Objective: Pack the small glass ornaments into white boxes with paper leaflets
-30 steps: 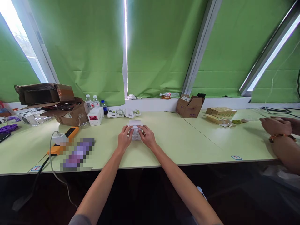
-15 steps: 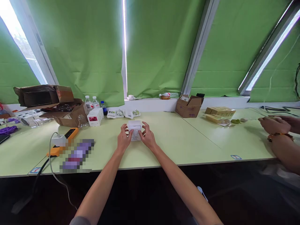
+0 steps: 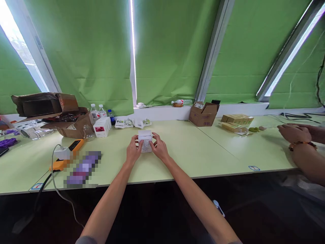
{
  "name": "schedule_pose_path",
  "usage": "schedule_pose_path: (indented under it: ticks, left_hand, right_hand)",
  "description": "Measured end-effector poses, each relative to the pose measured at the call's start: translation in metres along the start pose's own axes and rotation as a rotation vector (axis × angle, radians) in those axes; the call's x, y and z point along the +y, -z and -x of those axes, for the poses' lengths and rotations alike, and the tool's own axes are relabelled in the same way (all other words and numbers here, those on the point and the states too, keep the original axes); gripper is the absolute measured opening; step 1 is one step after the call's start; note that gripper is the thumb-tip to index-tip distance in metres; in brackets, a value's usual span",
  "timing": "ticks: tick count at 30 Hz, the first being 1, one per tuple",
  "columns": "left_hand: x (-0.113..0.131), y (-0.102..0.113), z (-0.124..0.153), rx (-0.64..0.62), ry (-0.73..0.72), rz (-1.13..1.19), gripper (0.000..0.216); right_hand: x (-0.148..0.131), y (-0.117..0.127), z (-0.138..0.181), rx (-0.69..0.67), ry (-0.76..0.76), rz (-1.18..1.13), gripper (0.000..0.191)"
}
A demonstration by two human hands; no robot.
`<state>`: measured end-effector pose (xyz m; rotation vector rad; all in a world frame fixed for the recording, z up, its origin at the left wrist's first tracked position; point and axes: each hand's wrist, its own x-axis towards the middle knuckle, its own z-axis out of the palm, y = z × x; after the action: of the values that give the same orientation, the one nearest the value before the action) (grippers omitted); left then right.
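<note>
A small white box (image 3: 145, 145) with printed text on its near face is held at the middle of the pale green table (image 3: 188, 152). Its top flap stands up at the far side. My left hand (image 3: 133, 149) grips the left side, thumb on the printed face. On the right side, my right hand (image 3: 159, 147) holds it in the same way, fingers curled round the edge. Beyond the box lie white packets (image 3: 124, 122) with coiled, pale contents that I cannot make out.
At left stand opened cardboard boxes (image 3: 73, 127), white cartons (image 3: 102, 128), bottles (image 3: 111, 117) and an orange power strip (image 3: 59, 165) with a white cable. A brown carton (image 3: 203, 114) and yellow boxes (image 3: 236, 122) are at right. Another person's hands (image 3: 294, 133) rest at far right.
The view has shifted very slightly. Both hands keep the same hold on the white box, and its flap looks unchanged.
</note>
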<state>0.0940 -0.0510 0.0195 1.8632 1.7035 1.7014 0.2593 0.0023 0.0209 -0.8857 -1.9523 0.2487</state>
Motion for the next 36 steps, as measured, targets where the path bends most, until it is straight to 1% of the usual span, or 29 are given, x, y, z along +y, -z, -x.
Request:
schedule_pose_path:
  ticks: [9, 20, 24, 29, 36]
  left_hand:
    - [-0.0057, -0.0021, -0.0003, 0.005, -0.059, -0.058, 0.037]
    - [-0.0056, -0.0013, -0.0004, 0.009, -0.063, -0.029, 0.033]
    - [-0.0047, -0.0009, 0.0000, 0.004, -0.065, -0.037, 0.033]
    - [-0.0041, -0.0013, 0.0006, 0.015, -0.078, -0.076, 0.036]
    - [-0.0056, -0.0024, 0.0003, 0.030, -0.084, -0.097, 0.033]
  right_hand:
    - [0.0011, -0.0007, 0.0003, -0.005, 0.029, 0.022, 0.040]
    - [0.0055, -0.0043, -0.0008, 0.011, 0.026, 0.006, 0.034]
    - [0.0048, -0.0037, -0.0009, 0.011, 0.031, 0.006, 0.034]
    - [0.0017, -0.0014, 0.0002, 0.002, 0.026, 0.001, 0.042]
    - [0.0040, -0.0041, 0.0002, 0.010, 0.034, 0.023, 0.035]
